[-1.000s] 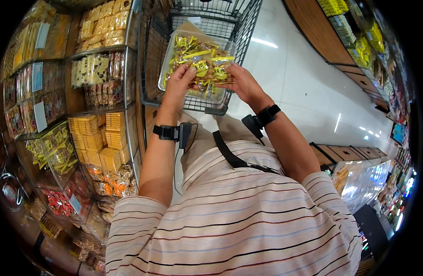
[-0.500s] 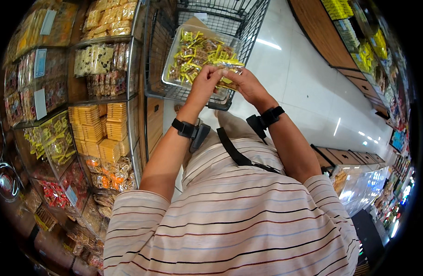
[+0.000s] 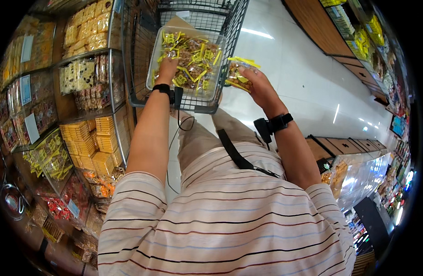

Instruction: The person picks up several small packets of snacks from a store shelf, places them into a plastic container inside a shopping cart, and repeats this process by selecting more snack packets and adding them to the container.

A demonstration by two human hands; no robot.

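A clear plastic tub stands in the black wire shopping cart, filled with small clear snack packets edged in yellow, brown pieces showing inside them. My left hand reaches into the left side of the tub, its fingers bent down among the packets. The fingertips are hidden there, so whether they grip anything does not show. To the right of the tub, beyond the cart's side, my right hand holds a yellow-edged snack packet between thumb and fingers.
Shelf bins of wrapped biscuits and snacks rise close on my left. A piece of brown cardboard sits behind the tub. Pale shiny floor lies to the right, before a wooden display. Clear-fronted bins stand at the lower right.
My hands were together over the tub at a packet. They have parted: the left has gone left and down into the tub, the right has moved right with a packet.
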